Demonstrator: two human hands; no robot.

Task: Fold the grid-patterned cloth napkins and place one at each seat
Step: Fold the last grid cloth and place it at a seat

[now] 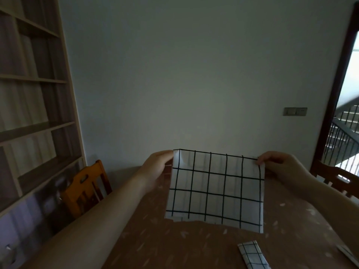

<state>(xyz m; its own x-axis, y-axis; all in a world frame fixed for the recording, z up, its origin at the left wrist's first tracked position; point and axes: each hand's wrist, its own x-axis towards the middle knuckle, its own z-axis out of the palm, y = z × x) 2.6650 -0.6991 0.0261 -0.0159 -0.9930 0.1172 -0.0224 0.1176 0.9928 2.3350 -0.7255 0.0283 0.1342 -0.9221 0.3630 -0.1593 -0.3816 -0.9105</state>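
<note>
Brown patterned tablecloth [174, 247] carries a folded grid-patterned napkin [252, 256] at the near edge — farther off, a white black-gridded cloth napkin [215, 189] is held up, apparently doubled, its top corners pinched by left hand [155, 167] and right hand [279, 166].

We are in a home dining room: wooden chairs [85, 188] stand around a surface [174, 247] under a brown patterned cloth, built-in shelves [29, 94] fill the left wall, a light switch [294, 111] sits on the plain wall, and a doorway [347, 113] opens onto stairs with a railing [342, 138].
</note>
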